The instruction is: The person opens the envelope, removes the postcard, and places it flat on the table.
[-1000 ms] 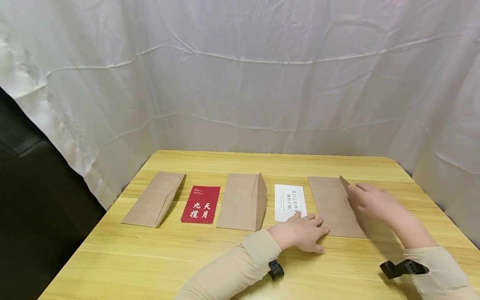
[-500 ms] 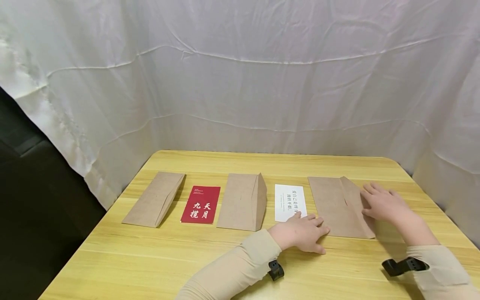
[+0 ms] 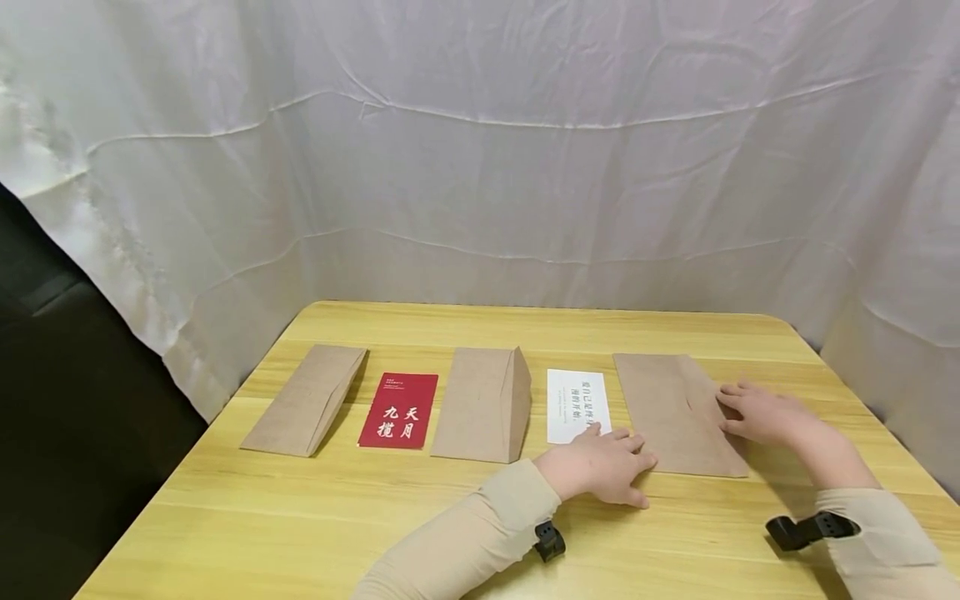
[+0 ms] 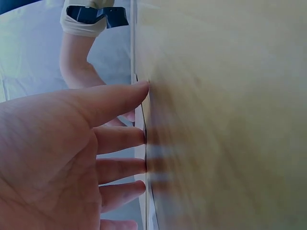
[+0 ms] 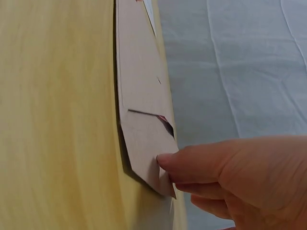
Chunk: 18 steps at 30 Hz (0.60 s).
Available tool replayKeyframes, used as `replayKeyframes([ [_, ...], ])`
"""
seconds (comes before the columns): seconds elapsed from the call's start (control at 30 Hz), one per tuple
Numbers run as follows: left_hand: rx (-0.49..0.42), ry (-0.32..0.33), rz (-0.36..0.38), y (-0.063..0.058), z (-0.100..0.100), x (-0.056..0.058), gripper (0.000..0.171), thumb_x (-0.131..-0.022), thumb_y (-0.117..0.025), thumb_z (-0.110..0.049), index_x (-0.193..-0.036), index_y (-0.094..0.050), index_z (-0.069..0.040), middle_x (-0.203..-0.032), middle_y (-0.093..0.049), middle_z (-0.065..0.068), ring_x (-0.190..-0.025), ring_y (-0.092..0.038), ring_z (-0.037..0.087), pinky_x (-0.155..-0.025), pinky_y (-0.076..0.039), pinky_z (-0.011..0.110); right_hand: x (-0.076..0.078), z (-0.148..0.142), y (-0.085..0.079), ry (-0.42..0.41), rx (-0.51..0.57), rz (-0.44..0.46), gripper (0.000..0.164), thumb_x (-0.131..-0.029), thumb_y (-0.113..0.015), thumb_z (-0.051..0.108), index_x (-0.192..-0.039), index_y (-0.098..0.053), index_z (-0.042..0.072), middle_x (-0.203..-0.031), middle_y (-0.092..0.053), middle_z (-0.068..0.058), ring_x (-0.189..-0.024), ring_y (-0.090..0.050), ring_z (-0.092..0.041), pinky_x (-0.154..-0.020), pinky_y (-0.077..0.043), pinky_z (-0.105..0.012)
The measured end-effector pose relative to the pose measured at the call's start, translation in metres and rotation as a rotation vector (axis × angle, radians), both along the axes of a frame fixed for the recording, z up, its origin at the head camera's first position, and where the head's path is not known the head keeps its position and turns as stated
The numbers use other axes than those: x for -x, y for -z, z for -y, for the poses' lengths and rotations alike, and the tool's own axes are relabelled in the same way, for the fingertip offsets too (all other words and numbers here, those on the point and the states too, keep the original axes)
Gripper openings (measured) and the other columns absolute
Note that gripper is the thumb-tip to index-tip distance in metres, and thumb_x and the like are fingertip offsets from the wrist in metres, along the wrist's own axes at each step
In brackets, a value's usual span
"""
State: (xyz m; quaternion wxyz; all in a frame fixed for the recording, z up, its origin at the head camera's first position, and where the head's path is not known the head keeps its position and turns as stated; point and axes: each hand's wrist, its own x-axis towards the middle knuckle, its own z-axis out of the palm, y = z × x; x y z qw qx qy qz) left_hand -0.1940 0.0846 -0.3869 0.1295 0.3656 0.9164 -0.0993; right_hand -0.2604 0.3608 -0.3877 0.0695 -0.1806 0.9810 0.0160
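My left hand (image 3: 603,467) lies palm down with fingers spread at the lower left corner of the right-hand brown envelope (image 3: 660,408), overlapping the bottom of a white card (image 3: 576,404) with dark Chinese writing. With thumb on the flap and index finger at its edge, my right hand (image 5: 230,177) pinches the envelope's flap (image 5: 148,153), folded out to the right. Beside the fold in the right wrist view, a dark slit gapes, with a small red spot inside. The left wrist view shows the left fingertips right at the paper's edge.
A middle brown envelope (image 3: 476,404) has its flap partly raised. Left of it lie a red card (image 3: 399,410) with white Chinese characters and another brown envelope (image 3: 307,400). Behind the wooden table (image 3: 300,533) hangs a pale curtain (image 3: 525,183).
The flap of the right envelope has swung from standing up to lying out to the right, and my right hand has shifted right with it. The left hand stays put.
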Motion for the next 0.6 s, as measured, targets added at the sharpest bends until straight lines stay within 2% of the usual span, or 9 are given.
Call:
replayKeyframes([
  [0.27, -0.047, 0.026, -0.028, -0.005, -0.012, 0.010, 0.051, -0.091, -0.051, -0.064, -0.139, -0.047, -0.048, -0.148, -0.043, -0.022, -0.145, -0.031, 0.005, -0.121, -0.025, 0.041, 0.005, -0.010, 0.005, -0.036, 0.083, 0.048, 0.059, -0.088, -0.068, 0.026, -0.130, -0.053, -0.013, -0.136, -0.047, -0.038, -0.126, -0.038, -0.060, -0.098, -0.038, -0.067],
  [0.43, -0.052, 0.046, -0.057, -0.004, -0.031, 0.017, 0.047, -0.091, -0.051, -0.063, -0.136, -0.048, -0.050, -0.142, -0.046, -0.026, -0.138, -0.036, 0.001, -0.118, -0.028, 0.037, 0.006, -0.010, 0.006, -0.063, 0.098, 0.036, 0.059, -0.088, -0.068, 0.029, -0.130, -0.055, -0.011, -0.136, -0.049, -0.035, -0.126, -0.038, -0.059, -0.097, -0.039, -0.067],
  [0.6, -0.057, 0.077, -0.071, -0.002, -0.051, 0.026, 0.046, -0.091, -0.054, -0.061, -0.136, -0.047, -0.050, -0.141, -0.045, -0.028, -0.139, -0.035, 0.001, -0.116, -0.029, 0.035, 0.005, -0.010, 0.004, -0.079, 0.119, 0.043, 0.062, -0.087, -0.070, 0.032, -0.130, -0.056, -0.009, -0.136, -0.050, -0.034, -0.125, -0.040, -0.059, -0.096, -0.041, -0.066],
])
